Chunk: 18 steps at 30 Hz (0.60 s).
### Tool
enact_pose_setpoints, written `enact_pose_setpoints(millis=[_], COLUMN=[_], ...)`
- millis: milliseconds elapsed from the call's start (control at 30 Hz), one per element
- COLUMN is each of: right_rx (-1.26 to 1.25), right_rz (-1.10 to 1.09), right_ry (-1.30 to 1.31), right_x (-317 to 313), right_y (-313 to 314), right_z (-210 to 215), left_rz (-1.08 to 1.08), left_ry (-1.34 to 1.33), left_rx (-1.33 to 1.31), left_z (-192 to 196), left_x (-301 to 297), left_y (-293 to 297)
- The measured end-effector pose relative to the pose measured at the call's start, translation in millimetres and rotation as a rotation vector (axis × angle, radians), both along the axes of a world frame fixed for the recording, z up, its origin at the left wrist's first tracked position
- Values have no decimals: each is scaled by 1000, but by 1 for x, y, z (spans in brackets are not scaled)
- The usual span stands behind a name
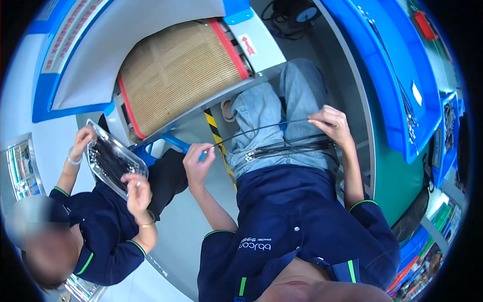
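Note:
A thin black cable (256, 129) is stretched between my two hands above my lap. My left hand (197, 160) pinches its left end between thumb and fingers. At the other end, my right hand (329, 123) grips it with the fingers closed. Across my thighs lies a bundle of black cables (289, 149), with small pale metallic ends (248, 156) grouped at its left side. The bundle's right end rests below my right hand, near my right forearm.
A co-worker on the left holds a clear tray (130, 157) of dark parts. Ahead stands a machine with a tan mesh conveyor belt (181, 70). To my right, a blue bin (372, 65) holding several cables sits by a green work surface (397, 186).

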State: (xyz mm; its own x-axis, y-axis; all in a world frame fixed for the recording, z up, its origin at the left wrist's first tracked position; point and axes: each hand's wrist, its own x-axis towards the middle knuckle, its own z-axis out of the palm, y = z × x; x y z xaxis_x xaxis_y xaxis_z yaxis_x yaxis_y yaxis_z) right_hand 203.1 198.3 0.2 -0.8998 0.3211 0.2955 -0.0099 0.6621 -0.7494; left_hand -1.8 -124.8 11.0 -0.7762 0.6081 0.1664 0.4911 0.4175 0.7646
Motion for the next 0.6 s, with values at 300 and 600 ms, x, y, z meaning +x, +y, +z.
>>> enact_pose_setpoints(millis=[300, 600], right_rx=[-82, -122], right_rz=[59, 134], right_ry=[-44, -117], right_x=[0, 0], right_y=[1, 1], right_z=[14, 24], left_rz=[-10, -20], left_ry=[19, 32], left_rx=[6, -21], left_z=[-9, -9], left_x=[-4, -10], left_y=[-7, -6])
